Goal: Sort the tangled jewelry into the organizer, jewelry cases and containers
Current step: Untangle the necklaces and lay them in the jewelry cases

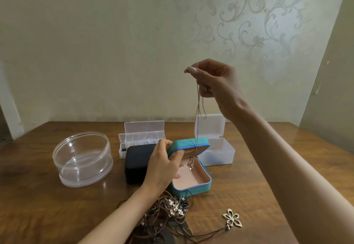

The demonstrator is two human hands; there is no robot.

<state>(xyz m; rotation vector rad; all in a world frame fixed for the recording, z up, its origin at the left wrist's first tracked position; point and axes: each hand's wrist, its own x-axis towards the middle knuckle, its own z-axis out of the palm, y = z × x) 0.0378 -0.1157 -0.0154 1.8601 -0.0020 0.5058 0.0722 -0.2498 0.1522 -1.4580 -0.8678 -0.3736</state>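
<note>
My right hand point(212, 80) is raised high and pinches the thin cord of a necklace point(198, 121). The cord hangs straight down, and its silver pendant point(191, 163) dangles inside the open teal jewelry case point(193, 185) with a pink lining. My left hand point(162, 165) grips the raised teal lid point(186, 145) at its left edge. A tangled pile of brown cords and silver charms point(168, 215) lies on the table in front of the case. A flower-shaped silver pendant point(232, 218) lies to the right of the pile.
A round clear container point(82, 159) stands at the left. A black case point(137, 162) sits shut beside the teal one. Behind are a compartment organizer point(141, 138) and a frosted plastic box point(218, 151), both with lids up. The wooden table point(258, 196) ends at a wall.
</note>
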